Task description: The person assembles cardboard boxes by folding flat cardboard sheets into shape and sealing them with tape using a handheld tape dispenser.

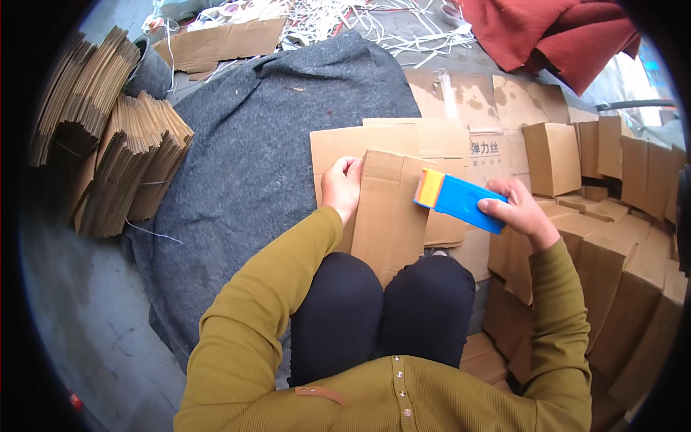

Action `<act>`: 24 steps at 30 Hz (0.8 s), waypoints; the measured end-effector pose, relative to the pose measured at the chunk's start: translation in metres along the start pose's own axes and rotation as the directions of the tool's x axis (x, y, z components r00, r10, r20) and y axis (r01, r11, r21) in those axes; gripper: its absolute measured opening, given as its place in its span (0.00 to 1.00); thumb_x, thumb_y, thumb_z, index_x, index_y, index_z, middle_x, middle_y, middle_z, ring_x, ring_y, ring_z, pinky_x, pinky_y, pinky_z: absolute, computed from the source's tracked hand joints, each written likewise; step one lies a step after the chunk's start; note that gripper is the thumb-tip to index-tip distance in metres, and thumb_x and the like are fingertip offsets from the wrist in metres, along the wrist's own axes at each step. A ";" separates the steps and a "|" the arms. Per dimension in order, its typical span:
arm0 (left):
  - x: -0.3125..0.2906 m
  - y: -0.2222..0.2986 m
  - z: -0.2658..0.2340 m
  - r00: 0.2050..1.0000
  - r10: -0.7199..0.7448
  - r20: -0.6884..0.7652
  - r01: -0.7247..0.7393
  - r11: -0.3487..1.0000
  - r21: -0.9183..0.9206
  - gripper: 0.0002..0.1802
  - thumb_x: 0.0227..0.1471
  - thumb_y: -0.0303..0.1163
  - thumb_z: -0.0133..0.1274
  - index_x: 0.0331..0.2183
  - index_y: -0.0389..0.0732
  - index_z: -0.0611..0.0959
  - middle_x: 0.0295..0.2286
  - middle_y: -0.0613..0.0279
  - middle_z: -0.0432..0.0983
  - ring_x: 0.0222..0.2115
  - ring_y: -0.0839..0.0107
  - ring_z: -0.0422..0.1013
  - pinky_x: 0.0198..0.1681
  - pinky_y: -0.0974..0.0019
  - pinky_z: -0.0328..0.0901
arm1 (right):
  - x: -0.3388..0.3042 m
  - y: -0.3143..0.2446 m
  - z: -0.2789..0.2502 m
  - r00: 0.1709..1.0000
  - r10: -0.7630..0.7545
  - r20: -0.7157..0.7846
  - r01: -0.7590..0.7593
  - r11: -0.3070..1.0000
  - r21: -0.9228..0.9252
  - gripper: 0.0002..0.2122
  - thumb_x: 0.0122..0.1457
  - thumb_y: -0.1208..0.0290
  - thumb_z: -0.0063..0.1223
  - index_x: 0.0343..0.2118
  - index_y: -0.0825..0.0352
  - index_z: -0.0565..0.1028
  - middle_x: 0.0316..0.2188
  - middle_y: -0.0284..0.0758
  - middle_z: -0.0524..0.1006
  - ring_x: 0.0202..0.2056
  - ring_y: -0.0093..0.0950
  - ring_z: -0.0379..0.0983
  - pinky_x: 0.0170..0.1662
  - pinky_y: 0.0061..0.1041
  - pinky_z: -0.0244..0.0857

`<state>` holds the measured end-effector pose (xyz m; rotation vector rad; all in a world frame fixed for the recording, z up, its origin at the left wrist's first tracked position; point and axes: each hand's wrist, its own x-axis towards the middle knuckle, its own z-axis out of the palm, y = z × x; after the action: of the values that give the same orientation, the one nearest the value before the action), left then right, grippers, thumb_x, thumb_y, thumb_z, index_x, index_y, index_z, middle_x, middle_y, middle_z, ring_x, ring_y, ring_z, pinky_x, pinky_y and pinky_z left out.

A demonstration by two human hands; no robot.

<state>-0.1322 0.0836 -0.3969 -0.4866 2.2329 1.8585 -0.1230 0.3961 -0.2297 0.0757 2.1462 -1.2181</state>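
Note:
In front of my knees a narrow brown cardboard box stands tilted, its lower end between my legs. My left hand is closed on the box's upper left edge, with some fingertips hidden behind it. My right hand grips a flat blue hand tool with a yellow-orange end; its exact kind I cannot make out. The yellow end points left and overlaps the box's upper right edge in view; whether it touches I cannot tell. Flat cardboard sheets lie behind and under the box.
Bundles of folded cardboard stand at the left. Many closed boxes are packed along the right. A dark grey blanket covers the floor. White strips and a red cloth lie at the far side.

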 end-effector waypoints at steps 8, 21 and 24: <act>0.017 -0.050 -0.011 0.990 -0.134 -0.047 0.142 0.957 0.252 0.16 0.58 0.33 0.50 0.47 0.39 0.74 0.45 0.47 0.71 0.51 0.54 0.65 0.55 0.56 0.61 | 0.001 -0.001 0.002 0.997 0.042 0.057 -0.047 0.996 0.080 0.17 0.50 0.56 0.60 0.28 0.70 0.76 0.21 0.25 0.68 0.25 0.15 0.63 0.27 0.19 0.58; 0.047 0.077 0.019 0.775 0.037 0.631 -0.429 0.764 0.482 0.20 0.58 0.51 0.50 0.37 0.48 0.88 0.32 0.56 0.82 0.35 0.60 0.77 0.41 0.59 0.69 | -0.013 0.004 -0.014 0.996 0.035 0.082 -0.048 0.987 0.156 0.20 0.51 0.54 0.61 0.32 0.71 0.77 0.23 0.26 0.71 0.27 0.15 0.65 0.29 0.18 0.60; 0.048 0.083 0.020 0.775 -0.043 0.631 -0.350 0.801 0.485 0.20 0.58 0.50 0.51 0.38 0.46 0.87 0.30 0.56 0.82 0.32 0.63 0.77 0.40 0.62 0.69 | -0.034 0.027 -0.042 0.999 0.052 0.001 -0.052 0.997 0.065 0.17 0.46 0.57 0.59 0.24 0.69 0.74 0.20 0.25 0.68 0.25 0.15 0.62 0.27 0.18 0.55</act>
<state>-0.2083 0.1098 -0.3418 0.3968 2.2139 1.0291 -0.1084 0.4529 -0.2160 0.1587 2.0922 -1.2574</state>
